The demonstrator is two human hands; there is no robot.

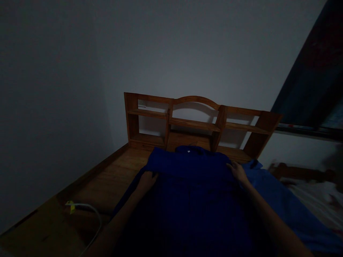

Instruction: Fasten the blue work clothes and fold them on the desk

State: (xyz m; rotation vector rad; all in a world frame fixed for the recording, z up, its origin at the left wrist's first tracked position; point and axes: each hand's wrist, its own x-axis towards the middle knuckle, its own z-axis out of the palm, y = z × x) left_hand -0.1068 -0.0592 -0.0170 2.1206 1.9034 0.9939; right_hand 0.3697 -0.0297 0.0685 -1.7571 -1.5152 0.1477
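Observation:
A dark blue shirt [187, 182] is spread out in front of me, with its collar at the far end and a small white label inside the neck. My left hand [148, 179] is closed on the cloth near the shirt's left side, below the shoulder. On the opposite side, my right hand [237, 171] grips the shirt's right edge near the shoulder. The lower part of the shirt fades into shadow between my forearms. A lighter blue garment [284, 200] lies beside it on the right.
A wooden shelf unit [195, 125] stands along the wall behind the wooden surface [115, 178]. At lower left is a white cable [92, 208] with a yellow tag [71, 207]. White cloth [318, 200] lies at far right, below a dark curtain [308, 78]. The room is dim.

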